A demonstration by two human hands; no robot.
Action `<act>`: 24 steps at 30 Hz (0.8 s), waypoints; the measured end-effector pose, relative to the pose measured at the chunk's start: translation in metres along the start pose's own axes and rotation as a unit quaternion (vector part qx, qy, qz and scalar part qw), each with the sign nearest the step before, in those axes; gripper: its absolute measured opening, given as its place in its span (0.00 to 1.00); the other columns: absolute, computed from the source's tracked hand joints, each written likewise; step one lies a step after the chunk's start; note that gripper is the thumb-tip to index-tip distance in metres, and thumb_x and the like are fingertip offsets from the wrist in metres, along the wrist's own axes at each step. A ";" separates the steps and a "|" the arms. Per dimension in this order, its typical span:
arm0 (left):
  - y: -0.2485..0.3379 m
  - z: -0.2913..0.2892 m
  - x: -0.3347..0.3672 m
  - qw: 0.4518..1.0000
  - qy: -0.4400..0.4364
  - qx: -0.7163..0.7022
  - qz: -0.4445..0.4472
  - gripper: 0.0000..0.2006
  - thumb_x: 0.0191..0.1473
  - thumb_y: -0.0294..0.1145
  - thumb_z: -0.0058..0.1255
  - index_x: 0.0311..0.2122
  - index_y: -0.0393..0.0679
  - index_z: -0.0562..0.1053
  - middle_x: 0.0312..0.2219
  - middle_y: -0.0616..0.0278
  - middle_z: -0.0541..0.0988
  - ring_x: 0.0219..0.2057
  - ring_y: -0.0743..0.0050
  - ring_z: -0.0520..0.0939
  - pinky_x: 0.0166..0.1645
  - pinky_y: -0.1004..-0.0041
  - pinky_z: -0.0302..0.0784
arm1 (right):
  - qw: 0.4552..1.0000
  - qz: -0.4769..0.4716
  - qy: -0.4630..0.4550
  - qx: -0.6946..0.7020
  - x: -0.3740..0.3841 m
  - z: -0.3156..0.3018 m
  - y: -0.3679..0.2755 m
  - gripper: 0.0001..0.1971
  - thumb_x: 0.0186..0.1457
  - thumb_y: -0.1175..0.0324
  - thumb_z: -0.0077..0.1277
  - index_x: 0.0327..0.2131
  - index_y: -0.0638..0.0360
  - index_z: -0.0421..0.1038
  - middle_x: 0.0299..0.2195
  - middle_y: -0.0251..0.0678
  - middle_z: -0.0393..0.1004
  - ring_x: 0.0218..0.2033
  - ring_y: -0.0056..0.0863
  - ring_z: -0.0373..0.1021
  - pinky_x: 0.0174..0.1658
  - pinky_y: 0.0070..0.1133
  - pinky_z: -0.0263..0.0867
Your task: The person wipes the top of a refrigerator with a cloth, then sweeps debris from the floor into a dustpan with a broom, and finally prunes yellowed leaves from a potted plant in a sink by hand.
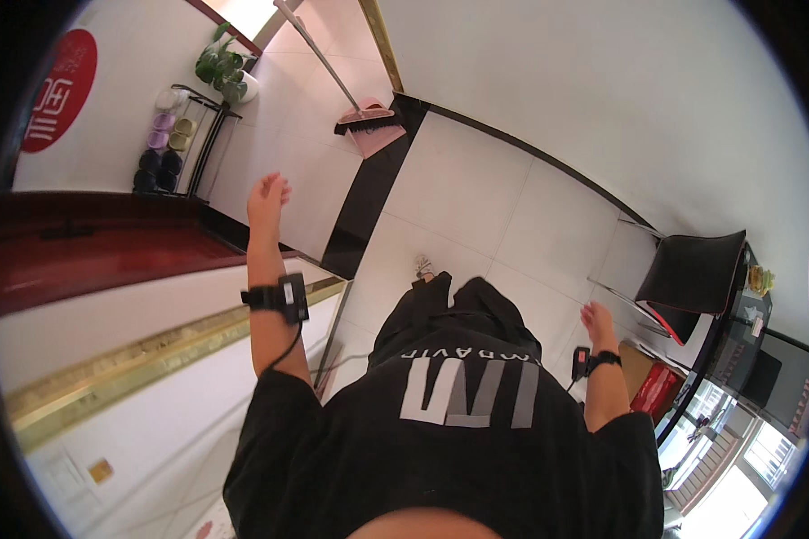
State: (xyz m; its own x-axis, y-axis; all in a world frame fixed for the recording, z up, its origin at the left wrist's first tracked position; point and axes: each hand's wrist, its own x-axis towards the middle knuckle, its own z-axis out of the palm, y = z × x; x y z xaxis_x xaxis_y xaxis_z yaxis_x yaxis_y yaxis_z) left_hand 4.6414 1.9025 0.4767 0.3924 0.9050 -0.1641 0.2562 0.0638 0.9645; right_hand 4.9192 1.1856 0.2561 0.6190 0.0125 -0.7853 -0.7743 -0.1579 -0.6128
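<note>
My left hand (pixel 268 195) is held out in the air on the left, past the wall's corner, empty with its fingers loosely bent and a little apart. Beyond it, a broom (pixel 366 117) with a long pale handle stands at a pink dustpan (pixel 375 139), both apart from the hand. Lower on the right, my right hand (pixel 596 316) hangs beside my body, its fingers loosely bent with nothing visible in them. Closest to it is a black chair (pixel 688 274), which it does not touch. Each wrist wears a strapped black device.
A shoe rack (pixel 208 148) with several pairs of slippers and a potted plant (pixel 225 70) stand far left. A dark strip (pixel 355 225) crosses the pale tiled floor (pixel 463 184). Behind the chair is a glass-topped table (pixel 737 350); a red box (pixel 656 393) sits near it.
</note>
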 end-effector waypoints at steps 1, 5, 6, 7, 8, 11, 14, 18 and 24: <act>0.004 0.007 0.033 1.000 -0.009 0.022 0.016 0.15 0.52 0.32 0.50 0.43 0.36 0.69 0.32 0.62 0.76 0.29 0.77 0.76 0.34 0.79 0.72 | 0.999 0.015 0.029 0.011 -0.012 -0.006 0.008 0.16 0.54 0.62 0.48 0.43 0.60 0.64 0.37 0.38 0.70 0.37 0.31 0.69 0.38 0.23 0.68; 0.032 0.024 0.159 0.998 0.006 0.055 0.037 0.15 0.52 0.33 0.51 0.43 0.36 0.69 0.31 0.63 0.75 0.29 0.77 0.76 0.35 0.79 0.72 | 0.994 0.055 0.088 0.043 -0.044 0.018 0.009 0.15 0.55 0.62 0.47 0.43 0.59 0.63 0.37 0.36 0.69 0.35 0.29 0.69 0.36 0.22 0.67; 0.035 0.021 0.194 0.995 0.010 0.082 0.055 0.17 0.50 0.33 0.52 0.44 0.36 0.69 0.32 0.62 0.75 0.30 0.78 0.76 0.35 0.78 0.72 | 0.988 0.083 0.120 0.058 -0.046 0.030 0.006 0.14 0.55 0.62 0.47 0.42 0.59 0.63 0.36 0.36 0.69 0.34 0.29 0.69 0.35 0.22 0.67; 0.037 0.018 0.226 0.991 0.016 0.109 0.073 0.18 0.49 0.33 0.53 0.44 0.36 0.69 0.32 0.62 0.76 0.31 0.78 0.76 0.36 0.78 0.72 | 0.980 0.112 0.149 0.071 -0.048 0.041 0.003 0.14 0.55 0.62 0.47 0.41 0.59 0.64 0.35 0.36 0.69 0.33 0.29 0.69 0.34 0.22 0.67; 0.035 0.022 0.256 0.992 0.014 0.106 0.070 0.18 0.49 0.33 0.53 0.44 0.36 0.69 0.32 0.62 0.76 0.31 0.78 0.76 0.36 0.78 0.72 | 0.983 0.098 0.136 0.075 -0.048 0.045 0.004 0.13 0.55 0.62 0.48 0.41 0.58 0.64 0.33 0.37 0.70 0.31 0.29 0.69 0.32 0.22 0.67; 0.041 0.042 0.337 0.966 0.030 0.247 0.072 0.23 0.46 0.34 0.52 0.48 0.35 0.67 0.36 0.57 0.77 0.35 0.70 0.78 0.41 0.73 0.72 | 0.973 0.125 0.186 0.050 -0.031 0.082 -0.010 0.15 0.55 0.62 0.47 0.42 0.60 0.65 0.34 0.37 0.69 0.31 0.29 0.69 0.31 0.21 0.68; 0.053 0.036 0.414 0.887 -0.012 0.451 0.097 0.26 0.45 0.35 0.50 0.51 0.36 0.65 0.41 0.51 0.76 0.42 0.60 0.77 0.48 0.68 0.70 | 0.993 0.037 0.104 0.049 -0.001 0.143 -0.052 0.17 0.54 0.60 0.48 0.42 0.61 0.65 0.35 0.38 0.70 0.35 0.28 0.69 0.34 0.20 0.68; 0.058 0.041 0.482 0.839 -0.043 0.537 0.083 0.27 0.45 0.31 0.47 0.54 0.37 0.62 0.47 0.44 0.71 0.51 0.52 0.70 0.55 0.64 0.63 | 0.998 -0.032 0.054 0.029 -0.022 0.247 -0.146 0.19 0.56 0.60 0.47 0.46 0.62 0.65 0.38 0.38 0.71 0.37 0.25 0.70 0.38 0.18 0.67; 0.044 0.046 0.610 0.719 -0.146 0.652 0.194 0.34 0.45 0.23 0.44 0.60 0.43 0.52 0.57 0.46 0.57 0.59 0.50 0.56 0.62 0.63 0.55 | 0.994 -0.067 0.067 0.050 -0.078 0.325 -0.191 0.20 0.57 0.59 0.46 0.48 0.63 0.64 0.40 0.37 0.71 0.38 0.24 0.69 0.42 0.20 0.66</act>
State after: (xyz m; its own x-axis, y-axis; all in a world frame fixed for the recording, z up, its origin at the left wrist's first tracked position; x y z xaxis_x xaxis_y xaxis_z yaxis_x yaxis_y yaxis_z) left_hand 4.9328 2.4381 0.4090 0.7773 0.6098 -0.1546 0.6129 -0.7895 -0.0323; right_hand 4.9764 1.5358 0.4060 0.7248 -0.1058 -0.6808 -0.6882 -0.0644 -0.7227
